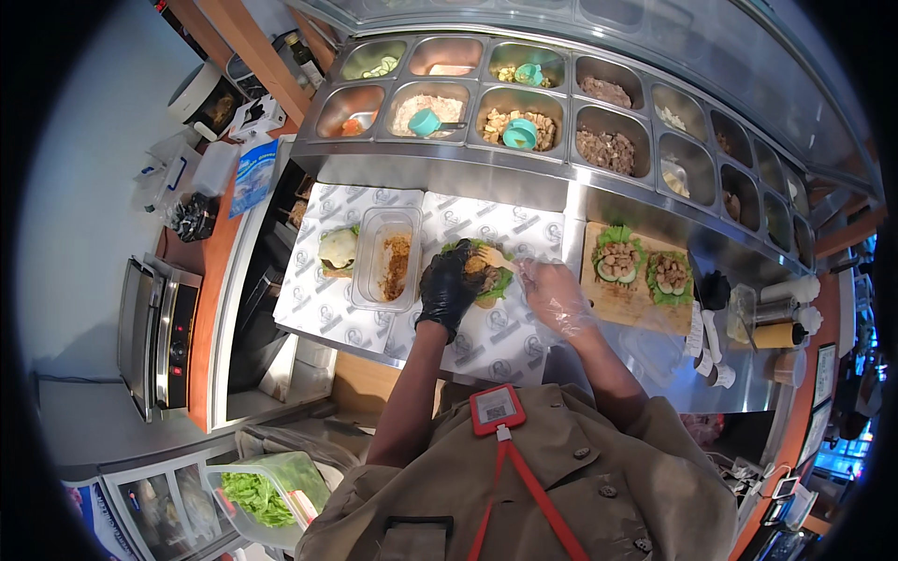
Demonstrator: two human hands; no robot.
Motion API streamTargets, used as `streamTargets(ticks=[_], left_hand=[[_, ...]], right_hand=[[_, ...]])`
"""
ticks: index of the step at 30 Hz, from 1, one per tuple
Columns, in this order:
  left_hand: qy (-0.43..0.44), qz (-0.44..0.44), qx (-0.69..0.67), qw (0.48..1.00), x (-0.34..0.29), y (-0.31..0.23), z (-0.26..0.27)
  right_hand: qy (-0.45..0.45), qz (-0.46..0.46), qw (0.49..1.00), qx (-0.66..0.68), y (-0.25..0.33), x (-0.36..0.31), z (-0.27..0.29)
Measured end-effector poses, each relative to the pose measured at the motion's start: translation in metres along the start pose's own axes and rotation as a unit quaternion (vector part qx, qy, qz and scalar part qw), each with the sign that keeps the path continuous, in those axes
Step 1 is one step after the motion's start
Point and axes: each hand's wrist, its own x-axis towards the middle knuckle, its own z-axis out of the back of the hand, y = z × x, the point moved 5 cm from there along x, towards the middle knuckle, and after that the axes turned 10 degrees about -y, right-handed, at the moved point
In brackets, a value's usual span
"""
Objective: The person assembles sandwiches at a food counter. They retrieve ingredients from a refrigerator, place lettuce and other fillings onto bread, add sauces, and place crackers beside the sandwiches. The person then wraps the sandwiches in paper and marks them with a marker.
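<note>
My left hand point(449, 286), in a black glove, is curled over the left side of a lettuce-topped open sandwich point(488, 290). Orange-brown filling shows by its fingers; what they hold is hidden. From the right, my right hand point(554, 297) in a clear plastic glove pinches a pale fork point(490, 255), its tines over the filling. Left of my black glove stands a clear plastic tub point(367, 290) with orange-brown shredded food point(396, 266) in it. Beyond the tub lies another sandwich point(338, 251) with a pale, melted-looking top and greens.
Printed white paper point(449, 217) covers the steel counter. On the right, a wooden board point(645, 316) bears two lettuce-and-meat open sandwiches point(618, 260). Steel food pans point(429, 92) line the back, some with teal scoops point(519, 134). Bottles point(781, 335) and a black-handled utensil point(716, 292) stand at right.
</note>
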Motion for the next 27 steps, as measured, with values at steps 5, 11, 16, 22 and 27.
streamTargets(ticks=[5,11,16,22,27], left_hand=[[0.03,0.021,0.027,0.999,-0.008,0.005,0.003],[0.007,-0.014,0.069,0.997,-0.003,-0.014,0.016],[-0.035,-0.004,-0.109,0.993,-0.002,-0.046,0.087],[-0.197,0.075,-0.015,0.977,0.025,0.022,0.198],[0.031,0.313,-0.157,0.936,0.012,0.102,0.15]], right_hand=[[0.008,0.011,0.999,-0.029,0.001,-0.002,-0.013],[0.027,0.003,0.996,-0.085,0.01,-0.001,-0.006],[-0.068,0.007,0.998,-0.014,0.046,0.012,0.04],[-0.039,0.223,0.971,-0.075,0.13,0.048,0.017],[0.103,0.358,0.896,-0.24,0.182,0.092,-0.077]])
